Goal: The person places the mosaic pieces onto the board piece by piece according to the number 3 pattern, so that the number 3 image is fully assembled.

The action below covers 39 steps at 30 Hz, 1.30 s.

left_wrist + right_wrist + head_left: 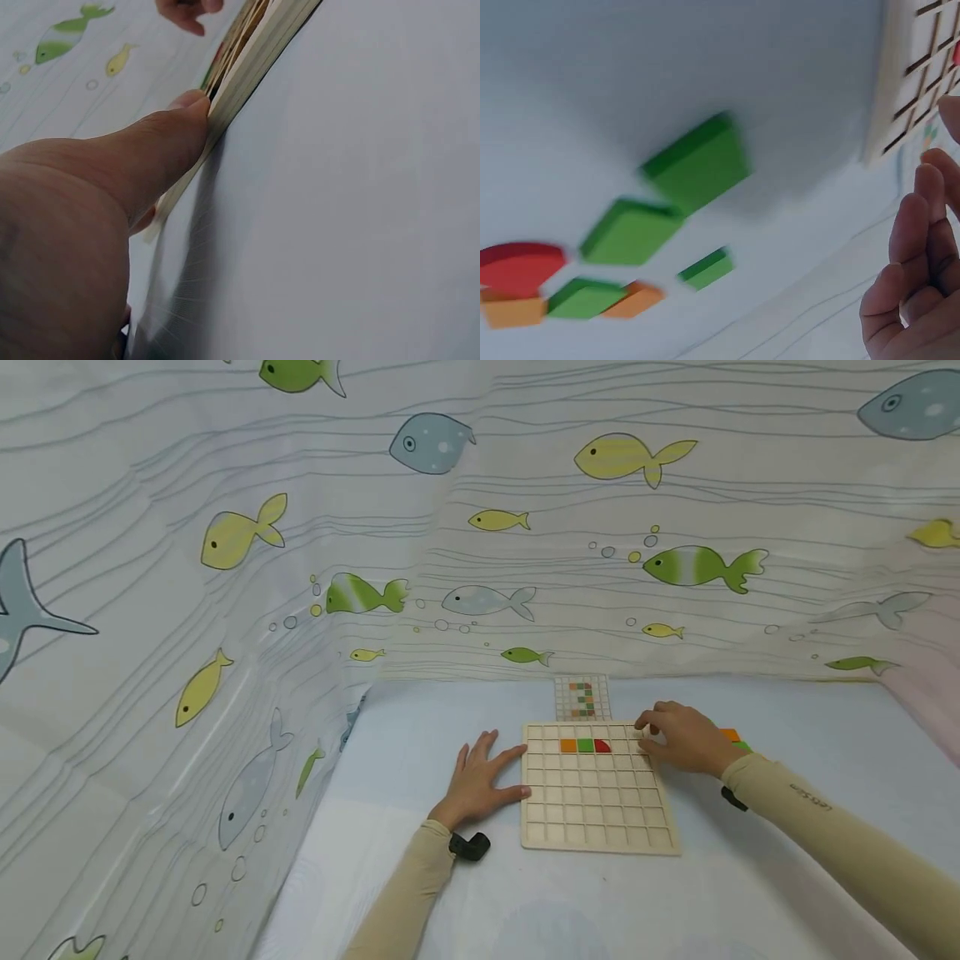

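A pale wooden grid board (600, 810) lies flat on the table. In its second row from the back sit an orange square (568, 746), a green square (585, 746) and a red quarter-round piece (602, 747). My left hand (476, 785) is spread beside the board, thumb and index fingertip at its left edge. The left wrist view shows the thumb (161, 131) against the board's side. Over the board's back right corner hovers my right hand (686, 739), fingers bent loosely with thumb and index apart. No piece shows between the right fingertips (930, 176).
A printed pattern card (558, 697) lies behind the board. Loose blocks lie right of it, partly behind the right hand: several green blocks (697, 169), a red one (521, 268) and orange ones (634, 298). A fish-print curtain (525, 560) hangs around the table.
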Each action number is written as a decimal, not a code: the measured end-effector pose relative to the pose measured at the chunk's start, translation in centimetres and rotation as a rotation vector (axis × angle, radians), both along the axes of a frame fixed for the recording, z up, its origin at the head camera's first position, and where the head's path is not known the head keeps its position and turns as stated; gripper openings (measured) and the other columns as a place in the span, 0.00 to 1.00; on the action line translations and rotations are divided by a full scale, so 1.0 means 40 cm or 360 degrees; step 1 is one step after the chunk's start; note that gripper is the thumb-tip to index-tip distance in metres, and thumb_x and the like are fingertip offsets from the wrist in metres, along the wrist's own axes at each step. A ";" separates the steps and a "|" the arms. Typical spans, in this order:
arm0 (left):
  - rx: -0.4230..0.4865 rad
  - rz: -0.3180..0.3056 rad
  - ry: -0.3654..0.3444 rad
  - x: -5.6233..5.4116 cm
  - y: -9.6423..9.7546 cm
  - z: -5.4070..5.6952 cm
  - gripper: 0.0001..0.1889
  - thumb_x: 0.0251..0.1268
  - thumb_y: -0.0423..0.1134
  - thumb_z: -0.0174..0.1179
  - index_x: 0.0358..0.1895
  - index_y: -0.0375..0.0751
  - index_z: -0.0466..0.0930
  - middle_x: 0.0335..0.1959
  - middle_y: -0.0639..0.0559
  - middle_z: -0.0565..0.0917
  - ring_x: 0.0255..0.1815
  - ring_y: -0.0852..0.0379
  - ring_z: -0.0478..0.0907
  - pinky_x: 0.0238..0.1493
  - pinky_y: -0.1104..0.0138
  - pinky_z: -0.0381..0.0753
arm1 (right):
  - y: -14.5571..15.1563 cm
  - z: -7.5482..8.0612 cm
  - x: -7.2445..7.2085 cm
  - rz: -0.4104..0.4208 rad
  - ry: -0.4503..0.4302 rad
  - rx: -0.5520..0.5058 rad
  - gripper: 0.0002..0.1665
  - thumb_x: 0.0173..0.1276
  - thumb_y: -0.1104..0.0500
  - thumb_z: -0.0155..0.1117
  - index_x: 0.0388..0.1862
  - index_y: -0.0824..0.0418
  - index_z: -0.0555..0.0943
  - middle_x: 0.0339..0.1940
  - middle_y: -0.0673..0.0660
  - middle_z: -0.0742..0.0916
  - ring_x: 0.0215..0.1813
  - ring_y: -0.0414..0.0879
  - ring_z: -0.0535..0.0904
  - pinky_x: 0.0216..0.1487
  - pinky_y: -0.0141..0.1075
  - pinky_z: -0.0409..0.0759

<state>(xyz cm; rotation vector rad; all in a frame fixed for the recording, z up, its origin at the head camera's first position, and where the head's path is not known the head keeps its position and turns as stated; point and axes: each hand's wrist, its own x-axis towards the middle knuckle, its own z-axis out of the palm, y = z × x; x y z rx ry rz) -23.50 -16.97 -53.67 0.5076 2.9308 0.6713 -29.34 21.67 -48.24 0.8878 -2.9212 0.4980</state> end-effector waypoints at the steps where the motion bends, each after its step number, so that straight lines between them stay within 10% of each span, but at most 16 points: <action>1: -0.0001 0.0002 0.0004 -0.001 0.000 -0.001 0.39 0.69 0.67 0.64 0.81 0.65 0.67 0.88 0.38 0.51 0.90 0.38 0.42 0.86 0.36 0.38 | 0.016 -0.002 0.002 -0.0014 0.0015 0.0019 0.14 0.68 0.58 0.75 0.50 0.61 0.88 0.36 0.52 0.85 0.40 0.48 0.82 0.42 0.47 0.84; 19: 0.0029 0.0026 0.0023 -0.005 0.002 -0.007 0.39 0.68 0.67 0.65 0.80 0.64 0.69 0.88 0.38 0.52 0.90 0.38 0.43 0.86 0.36 0.39 | 0.211 -0.036 0.061 -0.0127 -0.0073 0.0133 0.18 0.65 0.53 0.79 0.48 0.61 0.88 0.40 0.53 0.88 0.45 0.53 0.84 0.50 0.56 0.85; 39: 0.0049 0.0018 0.0037 -0.002 0.003 -0.008 0.39 0.68 0.68 0.65 0.80 0.64 0.69 0.88 0.39 0.52 0.90 0.37 0.43 0.86 0.36 0.39 | 0.231 -0.069 0.096 -0.0157 -0.0027 0.0016 0.12 0.70 0.56 0.75 0.51 0.56 0.87 0.38 0.49 0.87 0.44 0.48 0.83 0.47 0.52 0.85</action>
